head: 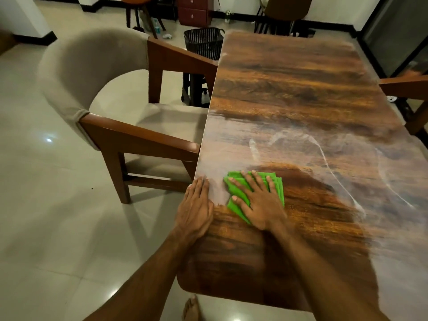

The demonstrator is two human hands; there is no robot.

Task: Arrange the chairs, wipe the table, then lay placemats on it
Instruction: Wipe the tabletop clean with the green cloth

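A long wooden table (289,93) with a glossy top runs away from me; a pale dusty film with streaks covers its middle and right side. A folded green cloth (279,188) lies near the table's left front edge, and my right hand (257,200) presses flat on it, fingers spread. Just left of the cloth, my left hand (196,209) rests flat on the table's left edge and holds nothing. A beige upholstered chair (92,89) with wooden arms stands at the table's left side, its arms touching the edge.
A second chair's wooden arm (405,86) shows at the right edge. A black wire basket (203,42) stands on the tiled floor past the left chair. Another chair (282,17) sits at the far end, and a red drawer unit (193,10) stands against the back wall.
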